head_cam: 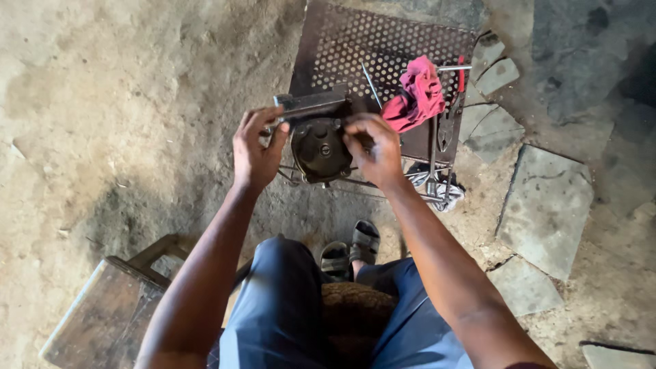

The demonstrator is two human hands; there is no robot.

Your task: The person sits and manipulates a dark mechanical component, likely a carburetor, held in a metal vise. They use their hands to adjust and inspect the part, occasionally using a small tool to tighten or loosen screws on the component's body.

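Here your two hands meet at the near edge of the perforated stand (383,48), on either side of a round, dark metal housing (320,150) that sits against that edge, just under a grey metal bar (311,104). Your left hand (256,150) curls its fingers onto the bar's near end beside the housing's left rim; your right hand (372,147) is clenched at the right rim, pinching something small (too hidden to tell what).

The housing looks like cast metal: heavy, stiff, probably greasy, so take it by the rim with both hands, not by the domed face, where fingers would slide.

A pink rag (417,96) lies toward the stand's far right corner, with pliers (447,123) along the right edge and a thin rod (371,82) just left of the rag. A wooden stool (102,314) stands on the floor at your left.
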